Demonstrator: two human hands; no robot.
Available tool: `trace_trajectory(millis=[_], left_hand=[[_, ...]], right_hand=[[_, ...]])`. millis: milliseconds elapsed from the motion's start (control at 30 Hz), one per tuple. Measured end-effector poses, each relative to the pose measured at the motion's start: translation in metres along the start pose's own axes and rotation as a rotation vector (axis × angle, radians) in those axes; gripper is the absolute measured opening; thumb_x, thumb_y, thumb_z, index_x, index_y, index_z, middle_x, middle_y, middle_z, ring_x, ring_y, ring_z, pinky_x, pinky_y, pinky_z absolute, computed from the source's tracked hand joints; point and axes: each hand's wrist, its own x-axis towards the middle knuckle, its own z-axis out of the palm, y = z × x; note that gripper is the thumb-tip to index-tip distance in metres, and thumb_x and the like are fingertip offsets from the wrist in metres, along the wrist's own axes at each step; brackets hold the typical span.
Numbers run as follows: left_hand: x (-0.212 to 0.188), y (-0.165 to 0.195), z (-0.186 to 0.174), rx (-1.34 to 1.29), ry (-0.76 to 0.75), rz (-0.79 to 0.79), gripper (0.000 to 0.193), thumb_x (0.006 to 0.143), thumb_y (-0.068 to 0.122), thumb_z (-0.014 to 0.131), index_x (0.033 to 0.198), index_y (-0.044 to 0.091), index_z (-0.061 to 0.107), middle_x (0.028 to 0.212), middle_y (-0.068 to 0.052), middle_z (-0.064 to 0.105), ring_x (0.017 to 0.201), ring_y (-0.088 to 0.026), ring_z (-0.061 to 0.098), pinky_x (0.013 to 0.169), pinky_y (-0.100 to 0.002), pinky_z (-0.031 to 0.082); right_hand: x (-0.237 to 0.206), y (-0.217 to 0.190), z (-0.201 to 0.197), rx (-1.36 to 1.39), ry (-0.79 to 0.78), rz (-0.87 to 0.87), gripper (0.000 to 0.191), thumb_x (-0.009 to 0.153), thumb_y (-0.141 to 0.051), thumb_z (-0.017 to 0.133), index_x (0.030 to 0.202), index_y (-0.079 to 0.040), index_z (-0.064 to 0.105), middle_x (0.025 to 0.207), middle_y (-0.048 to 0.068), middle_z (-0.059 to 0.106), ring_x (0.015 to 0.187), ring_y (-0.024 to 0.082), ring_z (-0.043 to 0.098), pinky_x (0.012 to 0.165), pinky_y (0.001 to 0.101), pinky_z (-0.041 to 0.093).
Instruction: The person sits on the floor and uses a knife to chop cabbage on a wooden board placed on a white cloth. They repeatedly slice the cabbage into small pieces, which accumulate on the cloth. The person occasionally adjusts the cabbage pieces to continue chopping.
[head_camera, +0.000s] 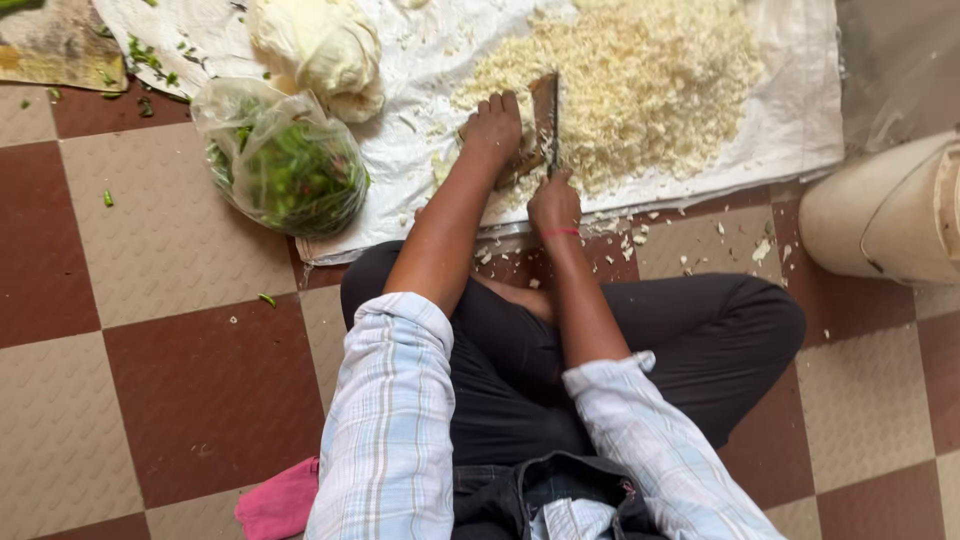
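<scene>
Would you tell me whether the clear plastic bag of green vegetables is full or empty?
Full: the clear plastic bag bulges with green vegetables and lies on the edge of the white sheet, left of the left hand.

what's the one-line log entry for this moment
left hand: pressing cabbage | right hand: gripping knife | pile: shredded, on white sheet

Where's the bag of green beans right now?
In the head view, the clear bag of green beans sits upper left, at the white sheet's left edge, just below the cabbage.
</scene>
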Motion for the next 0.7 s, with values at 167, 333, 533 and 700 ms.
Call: trace_trajectory(millis=[167,333,533,700], left_hand=[[-0.001,0.000,0.003,-0.039,-0.054,0.007,0.073,0.076,0.022,0.075,0.132,-0.008,0.040,0.126,-0.025,0.054,0.114,-0.043,0.057,0.091,-0.054,0.051],[-0.001,0.000,0.010,0.027,-0.023,0.004,0.061,0.088,0.017,0.069,0.137,-0.006,0.041,0.129,-0.025,0.055,0.115,-0.041,0.058,0.091,-0.055,0.051],[0.003,0.003,0.002,0.016,-0.098,-0.034,0.058,0.086,0.016,0.067,0.136,-0.002,0.043,0.135,-0.020,0.054,0.122,-0.038,0.057,0.097,-0.054,0.049],[0.005,0.004,-0.010,-0.025,-0.212,-0.114,0.063,0.083,0.018,0.068,0.138,0.001,0.042,0.140,-0.019,0.052,0.125,-0.037,0.055,0.100,-0.056,0.046]], right_hand=[[-0.005,0.001,0.006,0.022,0.081,-0.134,0.038,0.109,-0.025,0.049,0.124,0.011,0.046,0.087,0.036,0.068,0.083,0.056,0.066,0.076,0.0612,0.051],[-0.003,-0.005,0.014,-0.011,-0.049,-0.005,0.046,0.104,-0.027,0.050,0.123,0.014,0.044,0.085,0.037,0.067,0.080,0.055,0.066,0.072,0.0603,0.052],[0.011,0.004,-0.006,-0.016,0.047,-0.012,0.046,0.106,-0.025,0.050,0.125,0.016,0.046,0.091,0.037,0.068,0.087,0.056,0.066,0.077,0.0597,0.052],[0.016,0.005,-0.015,-0.031,0.003,-0.007,0.042,0.104,-0.025,0.050,0.120,0.014,0.051,0.093,0.037,0.068,0.090,0.055,0.066,0.080,0.0598,0.052]])
